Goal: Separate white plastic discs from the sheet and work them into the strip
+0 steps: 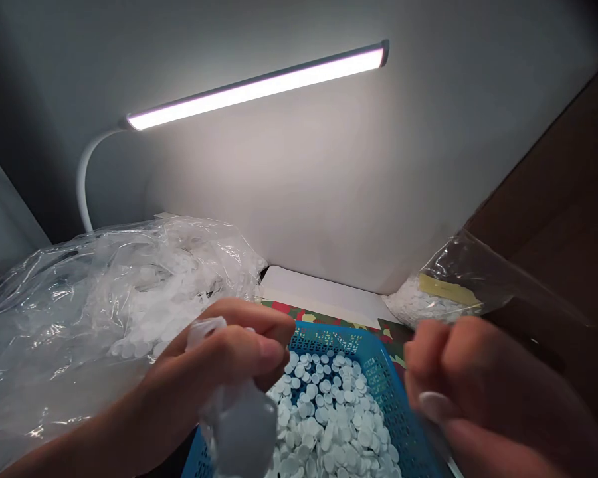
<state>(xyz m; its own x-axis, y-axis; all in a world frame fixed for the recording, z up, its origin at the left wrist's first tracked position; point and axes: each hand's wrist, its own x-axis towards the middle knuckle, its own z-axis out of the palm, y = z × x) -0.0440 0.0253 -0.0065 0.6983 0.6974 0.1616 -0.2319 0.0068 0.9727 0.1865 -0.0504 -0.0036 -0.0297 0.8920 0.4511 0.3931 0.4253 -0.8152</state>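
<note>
My left hand (229, 358) is closed in a pinch on a strip of white material (239, 425) that hangs down over the left edge of a blue mesh basket (379, 372). The basket holds a heap of several small white round discs (329, 418). My right hand (458, 385) is blurred and curled into a loose fist beside the basket's right edge; what it holds, if anything, is hidden.
A large clear plastic bag (80, 312) of white scraps fills the left. A smaller clear bag (448, 292) of white pieces lies at the right, against a brown board (568, 219). A lit LED desk lamp (254, 86) hangs overhead before a white wall.
</note>
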